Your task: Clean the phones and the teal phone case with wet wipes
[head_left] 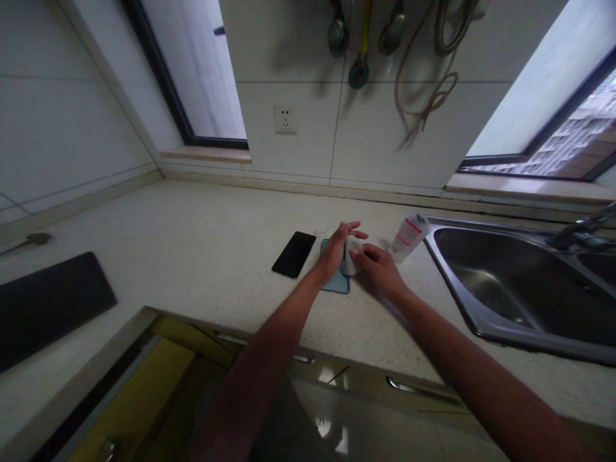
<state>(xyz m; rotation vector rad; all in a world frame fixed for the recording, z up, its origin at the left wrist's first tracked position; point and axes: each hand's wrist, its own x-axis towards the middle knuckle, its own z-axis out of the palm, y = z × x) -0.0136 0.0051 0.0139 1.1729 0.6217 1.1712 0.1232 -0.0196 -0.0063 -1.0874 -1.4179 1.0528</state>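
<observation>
A teal phone case (337,282) lies flat on the pale countertop (202,256). My left hand (337,247) rests on it, fingers curled over a small white wad (353,255), perhaps a cloth or tissue. My right hand (378,266) meets it from the right and pinches the same white wad against the case. A black phone (294,254) lies face up just left of the case, untouched. A white bottle with a pink label (409,236) lies tilted just right of my hands, near the sink corner.
A steel sink (520,289) with a tap (584,231) fills the right. A black induction hob (45,305) sits at the left edge. Utensils (363,38) and a cord hang on the tiled wall above a socket (285,119). Yellow cabinet fronts below.
</observation>
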